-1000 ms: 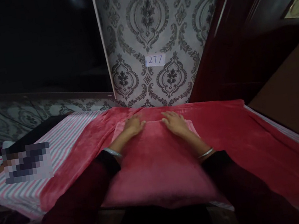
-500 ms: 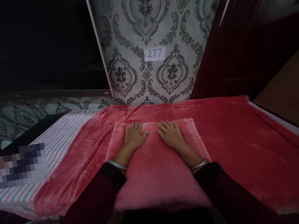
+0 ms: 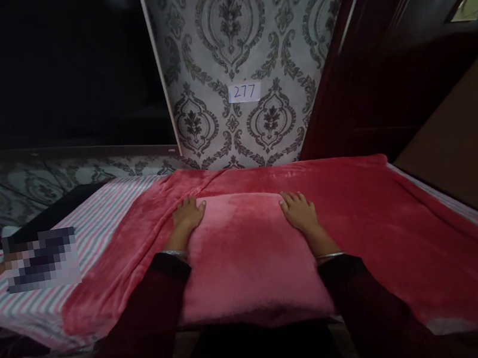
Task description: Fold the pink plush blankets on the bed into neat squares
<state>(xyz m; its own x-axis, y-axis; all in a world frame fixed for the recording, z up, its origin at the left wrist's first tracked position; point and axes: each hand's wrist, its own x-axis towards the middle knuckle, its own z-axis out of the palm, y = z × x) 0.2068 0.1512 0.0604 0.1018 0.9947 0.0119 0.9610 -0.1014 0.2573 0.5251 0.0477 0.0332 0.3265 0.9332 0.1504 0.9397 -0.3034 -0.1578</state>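
Note:
A pink fleecy cloth, perhaps a blanket (image 3: 251, 255), lies folded into a rough rectangle in front of me. My left hand (image 3: 187, 214) is at its far left corner, palm down with the fingers spread. At the far right corner rests my right hand (image 3: 299, 210), also flat with its fingers apart. Neither hand grips the cloth. Beneath it spreads a larger red plush cover (image 3: 365, 231), with wrinkles along its left part.
A striped sheet (image 3: 92, 226) shows left of the red cover. A large dark screen (image 3: 45, 76) hangs above, beside patterned wallpaper (image 3: 231, 17) bearing a paper label (image 3: 244, 92) marked 277. A dark red door (image 3: 383, 59) stands at the right.
My hands have moved apart, the left one leftwards and the right one rightwards, out to the far corners of the folded cloth. The view has shifted slightly.

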